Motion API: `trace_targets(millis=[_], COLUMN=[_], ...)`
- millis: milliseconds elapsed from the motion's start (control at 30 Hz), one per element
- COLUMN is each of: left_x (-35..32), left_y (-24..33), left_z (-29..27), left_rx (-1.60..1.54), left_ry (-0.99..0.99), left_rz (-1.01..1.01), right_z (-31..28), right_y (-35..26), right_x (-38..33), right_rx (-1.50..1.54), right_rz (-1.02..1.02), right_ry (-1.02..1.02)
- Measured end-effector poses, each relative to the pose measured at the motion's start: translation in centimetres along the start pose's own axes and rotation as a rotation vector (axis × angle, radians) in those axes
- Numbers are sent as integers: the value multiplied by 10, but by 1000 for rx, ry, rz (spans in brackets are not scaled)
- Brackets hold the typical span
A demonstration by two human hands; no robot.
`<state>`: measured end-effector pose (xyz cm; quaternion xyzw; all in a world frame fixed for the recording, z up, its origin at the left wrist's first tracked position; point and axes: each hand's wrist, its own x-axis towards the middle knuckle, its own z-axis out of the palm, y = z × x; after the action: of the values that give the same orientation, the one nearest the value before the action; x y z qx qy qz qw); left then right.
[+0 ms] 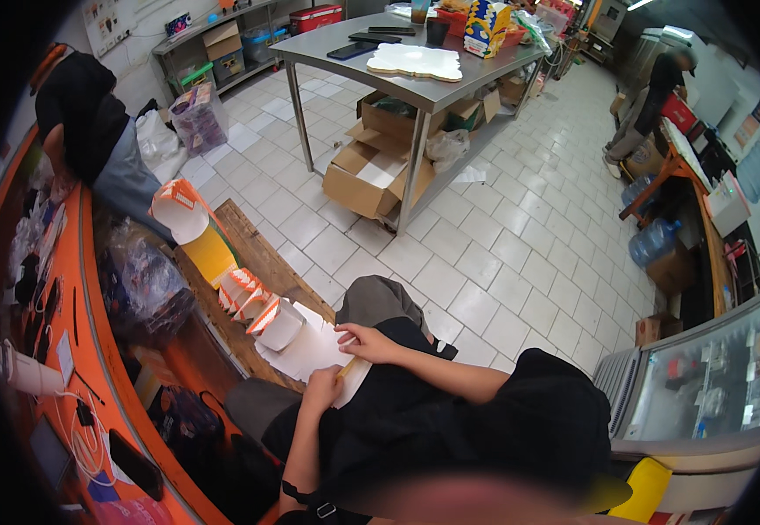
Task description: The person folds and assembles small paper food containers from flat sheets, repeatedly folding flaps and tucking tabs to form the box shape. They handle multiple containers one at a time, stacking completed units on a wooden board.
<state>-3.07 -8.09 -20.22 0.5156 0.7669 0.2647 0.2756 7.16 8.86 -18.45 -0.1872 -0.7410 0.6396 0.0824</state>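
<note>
The left hand [323, 387] presses down on a flat white cardboard sheet [310, 350] lying across the person's lap, its fingers seemingly closed on the sheet's edge. The right hand [364, 343] grips the sheet's far edge. Just beyond, folded orange-and-white boxes [253, 302] stand on a wooden pallet [262, 249]; farther off, a steel counter [415, 74].

Setting: back area of a food shop or commercial kitchen, indicated by white tiled floor [485, 254], stainless steel worktop [397, 66] with cardboard boxes [371, 175] on its lower shelf, glass display case [712, 376], large water jugs [655, 241], orange counter [91, 332], stacked folded paper cartons [249, 293].
</note>
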Motion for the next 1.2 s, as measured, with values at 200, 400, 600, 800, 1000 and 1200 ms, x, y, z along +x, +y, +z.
trace_targets(millis=[200,400,600,800,1000,1200], left_x=[-9,-30,-21,2,17,46], left_y=[0,53,125,174,177,158], left_z=[-27,-49,-15,20,29,41], left_rx=[-366,-579,-34,54,-54,-136], left_ry=[278,295,-76,89,83,162], left_rz=[-186,-95,95,-2,-32,-122], right_z=[-12,-25,-81,-97,-97,-78], right_y=[-7,-11,-32,-44,-34,-18], right_x=[-14,-35,-60,-106,-126,-124], right_rx=[-5,502,363,400,755,878], right_rz=[-109,141,693,734,692,571], right_ry=[233,-299,-296,26,204,430])
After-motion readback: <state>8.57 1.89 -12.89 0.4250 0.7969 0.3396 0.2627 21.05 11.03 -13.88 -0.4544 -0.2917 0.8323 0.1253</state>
